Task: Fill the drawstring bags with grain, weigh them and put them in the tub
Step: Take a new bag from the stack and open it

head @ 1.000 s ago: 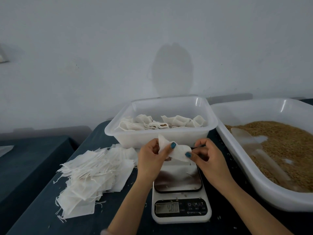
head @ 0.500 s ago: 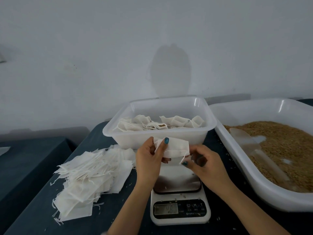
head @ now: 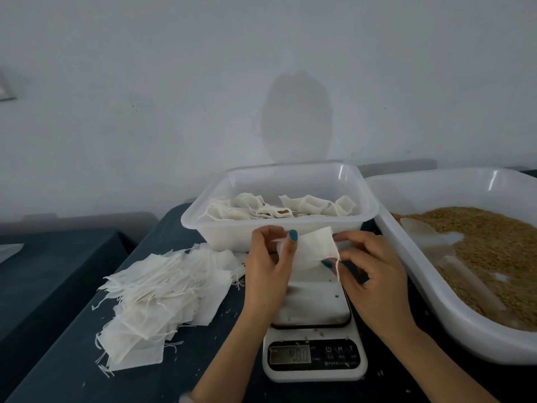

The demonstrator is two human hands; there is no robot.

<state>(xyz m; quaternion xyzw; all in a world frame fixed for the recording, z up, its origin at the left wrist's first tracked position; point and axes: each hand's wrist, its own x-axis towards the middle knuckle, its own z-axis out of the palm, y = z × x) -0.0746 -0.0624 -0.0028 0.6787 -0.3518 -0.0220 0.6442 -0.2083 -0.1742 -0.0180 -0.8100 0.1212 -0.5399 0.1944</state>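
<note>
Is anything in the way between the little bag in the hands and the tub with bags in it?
Nothing visible blocks it. The left hand and right hand hold the bag just in front of the tub, whose top is open.

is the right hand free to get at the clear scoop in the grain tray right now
Not yet, probably: the right hand pinches the string of the drawstring bag. The way itself looks free: the clear scoop lies uncovered in the open grain tray right beside it.
</note>
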